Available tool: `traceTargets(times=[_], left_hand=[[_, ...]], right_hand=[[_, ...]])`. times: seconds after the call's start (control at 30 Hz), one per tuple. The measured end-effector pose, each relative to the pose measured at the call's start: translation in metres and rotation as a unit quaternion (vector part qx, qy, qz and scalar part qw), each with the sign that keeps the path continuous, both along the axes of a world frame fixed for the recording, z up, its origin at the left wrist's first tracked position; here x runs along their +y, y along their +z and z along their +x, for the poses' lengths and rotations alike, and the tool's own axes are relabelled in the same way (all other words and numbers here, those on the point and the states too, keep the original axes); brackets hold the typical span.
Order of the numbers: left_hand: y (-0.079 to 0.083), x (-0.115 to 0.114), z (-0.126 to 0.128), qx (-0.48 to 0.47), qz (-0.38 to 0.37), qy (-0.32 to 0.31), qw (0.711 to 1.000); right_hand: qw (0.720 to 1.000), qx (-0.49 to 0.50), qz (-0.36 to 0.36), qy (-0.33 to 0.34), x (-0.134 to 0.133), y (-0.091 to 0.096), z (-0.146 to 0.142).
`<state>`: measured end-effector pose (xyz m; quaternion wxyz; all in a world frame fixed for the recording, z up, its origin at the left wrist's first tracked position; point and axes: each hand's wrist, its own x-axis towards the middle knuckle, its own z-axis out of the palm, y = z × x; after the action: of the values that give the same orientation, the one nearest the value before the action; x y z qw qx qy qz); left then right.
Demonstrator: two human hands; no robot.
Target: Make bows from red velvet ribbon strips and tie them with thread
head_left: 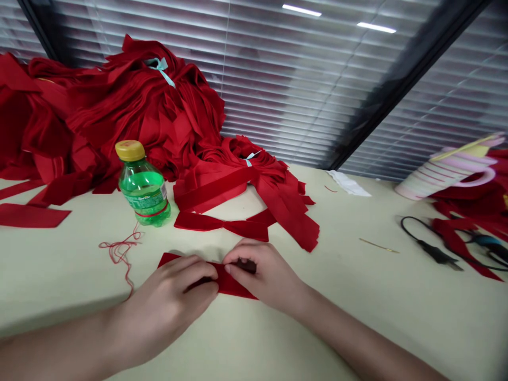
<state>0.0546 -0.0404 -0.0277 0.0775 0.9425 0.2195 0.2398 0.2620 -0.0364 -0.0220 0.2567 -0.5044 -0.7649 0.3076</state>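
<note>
Both hands work on a short folded strip of red fabric [234, 286] lying on the pale table. My left hand [178, 296] is closed, with thumb and fingers pinching the strip near its middle. Just to the right, my right hand [262, 270] pinches the strip's upper edge between thumb and forefinger. Behind the hands lies a red fabric bow [222, 225], narrowed at its centre. Loose red thread [121, 251] trails on the table and passes behind my left wrist.
A green Sprite bottle [143, 190] with a yellow cap stands at left. Large bundles of red fabric strips [151, 111] are piled behind it against the window blinds [270, 79]. On the right are a striped cup [444, 172] and a black plug cable [434, 251].
</note>
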Motion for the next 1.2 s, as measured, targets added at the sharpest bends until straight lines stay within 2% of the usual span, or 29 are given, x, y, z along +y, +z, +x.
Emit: traceTargets(times=[0.2,0.73,1.2], left_hand=[[-0.0002,0.0023,0.0007,-0.012,0.024,0.000,1.000],[0.0008,0.0015,0.0017,0.007,0.008,-0.004,1.000],[-0.0001,0.0023,0.0064,0.028,-0.054,0.015,0.998]], right_hand=[[1.000,0.010,-0.004,-0.001,0.0003,0.0018,-0.0004],[1.000,0.015,-0.023,-0.014,-0.0001,0.0024,-0.0006],[0.999,0.008,-0.016,-0.026,0.0035,-0.0009,-0.0013]])
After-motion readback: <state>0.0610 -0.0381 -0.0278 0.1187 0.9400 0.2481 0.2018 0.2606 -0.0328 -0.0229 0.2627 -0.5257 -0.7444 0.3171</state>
